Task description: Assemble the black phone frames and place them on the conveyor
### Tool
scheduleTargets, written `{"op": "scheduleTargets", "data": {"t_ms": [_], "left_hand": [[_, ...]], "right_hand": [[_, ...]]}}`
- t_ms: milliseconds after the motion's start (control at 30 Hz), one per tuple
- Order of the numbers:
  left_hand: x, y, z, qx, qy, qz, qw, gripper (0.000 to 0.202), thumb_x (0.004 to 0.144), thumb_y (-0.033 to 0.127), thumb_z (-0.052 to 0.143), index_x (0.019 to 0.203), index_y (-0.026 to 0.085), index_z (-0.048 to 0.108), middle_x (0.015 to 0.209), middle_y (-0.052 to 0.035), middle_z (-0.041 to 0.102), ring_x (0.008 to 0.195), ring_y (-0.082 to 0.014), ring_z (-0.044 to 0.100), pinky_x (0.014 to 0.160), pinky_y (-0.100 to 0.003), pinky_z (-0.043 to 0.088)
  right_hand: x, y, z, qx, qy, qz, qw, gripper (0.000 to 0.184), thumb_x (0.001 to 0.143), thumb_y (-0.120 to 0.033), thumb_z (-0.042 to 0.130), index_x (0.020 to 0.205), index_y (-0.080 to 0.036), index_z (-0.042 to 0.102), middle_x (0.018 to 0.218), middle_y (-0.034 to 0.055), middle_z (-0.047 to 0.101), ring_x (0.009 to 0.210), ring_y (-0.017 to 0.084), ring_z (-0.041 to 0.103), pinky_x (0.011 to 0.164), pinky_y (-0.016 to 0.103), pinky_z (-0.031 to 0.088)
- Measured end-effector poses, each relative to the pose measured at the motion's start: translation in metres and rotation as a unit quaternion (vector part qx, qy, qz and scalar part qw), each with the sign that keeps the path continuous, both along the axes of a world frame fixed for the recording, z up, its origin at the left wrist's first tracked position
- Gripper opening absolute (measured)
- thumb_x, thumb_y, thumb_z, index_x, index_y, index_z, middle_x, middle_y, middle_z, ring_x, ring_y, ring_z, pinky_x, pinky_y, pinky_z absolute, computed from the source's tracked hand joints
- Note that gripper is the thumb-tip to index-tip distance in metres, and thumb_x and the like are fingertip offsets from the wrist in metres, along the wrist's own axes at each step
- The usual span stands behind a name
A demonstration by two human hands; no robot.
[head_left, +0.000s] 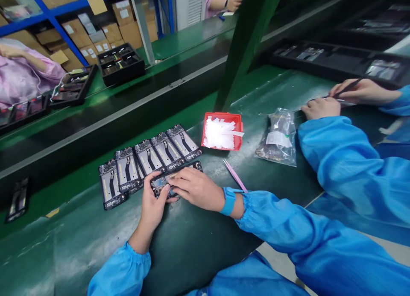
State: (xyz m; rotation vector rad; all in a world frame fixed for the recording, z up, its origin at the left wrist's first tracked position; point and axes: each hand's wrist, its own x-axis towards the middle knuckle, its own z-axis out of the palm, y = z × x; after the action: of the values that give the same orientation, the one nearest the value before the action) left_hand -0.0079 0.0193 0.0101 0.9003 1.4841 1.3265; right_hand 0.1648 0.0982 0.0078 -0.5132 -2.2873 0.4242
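My left hand [153,208] grips an opened phone [159,184] by its end, thumb on top, fingers around its edge. The phone's circuit board faces up. My right hand [200,189] is over the same phone, its fingers bent and pressed together at the board; whatever is between the fingertips is hidden. Just beyond lies a slanting row of several opened phones [149,158] with black flex cables showing. Pink tweezers [235,175] rest on the bench near my right wrist, which wears a blue band [228,201].
A red bin [239,147] of white strips stands beyond my hands, beside a clear bag of parts [278,138]. A co-worker's hands [322,106] work at right. Another opened phone [18,200] lies far left. A green post [246,48] rises behind the bin.
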Motion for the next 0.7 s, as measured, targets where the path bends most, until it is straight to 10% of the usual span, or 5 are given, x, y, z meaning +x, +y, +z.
{"op": "scheduleTargets", "data": {"t_ms": [700], "left_hand": [[0.0017, -0.0027, 0.0025, -0.002, -0.022, -0.018, 1.000, 0.049, 0.081, 0.039, 0.081, 0.121, 0.022, 0.061, 0.100, -0.0034, 0.071, 0.084, -0.0199, 0.075, 0.061, -0.036, 0.070]], "right_hand": [[0.0019, -0.0016, 0.0057, 0.071, 0.013, -0.021, 0.997, 0.017, 0.101, -0.015, 0.060, 0.113, -0.014, 0.071, 0.095, 0.0082, 0.074, 0.081, 0.020, 0.063, 0.069, 0.036, 0.049]]}}
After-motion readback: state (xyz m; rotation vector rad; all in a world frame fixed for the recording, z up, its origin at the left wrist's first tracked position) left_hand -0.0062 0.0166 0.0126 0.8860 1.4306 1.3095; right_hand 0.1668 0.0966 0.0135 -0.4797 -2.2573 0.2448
